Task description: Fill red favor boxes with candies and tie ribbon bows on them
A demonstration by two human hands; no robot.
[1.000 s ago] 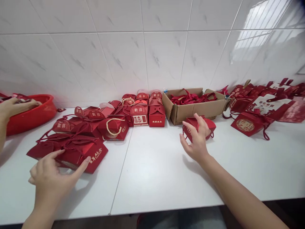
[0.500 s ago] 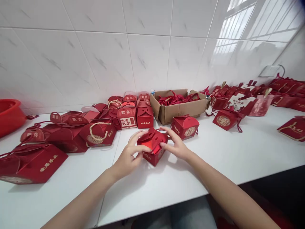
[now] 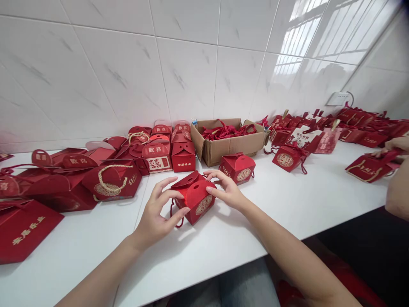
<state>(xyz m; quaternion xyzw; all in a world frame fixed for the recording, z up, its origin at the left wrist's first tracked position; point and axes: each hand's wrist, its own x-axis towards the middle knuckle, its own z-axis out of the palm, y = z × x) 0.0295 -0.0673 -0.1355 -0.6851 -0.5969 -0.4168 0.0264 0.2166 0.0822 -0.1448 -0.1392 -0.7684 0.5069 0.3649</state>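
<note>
Red favor box (image 3: pixel 195 198) is held on the near side of the cardboard carton (image 3: pixel 231 151), off its left half, not touching it. Left hand (image 3: pixel 158 215): fingers and thumb spread around the box's left end, not clamped. Right hand (image 3: pixel 228 189): thumb laid on a flap, fingertips at the far corner; clamped or not cannot be told. Body is erected, top flaps folded in but not flat, far one raised; cord (image 3: pixel 179 222) is left hanging. Judged mostly built, with flap closure and cord left. Medallion face is turned near-right of the carton; long axis seems to run near-left to far-right. Beige-corded box (image 3: pixel 118 181) is set left of the carton, medallion box (image 3: pixel 238 167) just in front of it, double-happiness box (image 3: pixel 156 157) left of it. Red ribbons (image 3: pixel 220 131) are piled inside.
</note>
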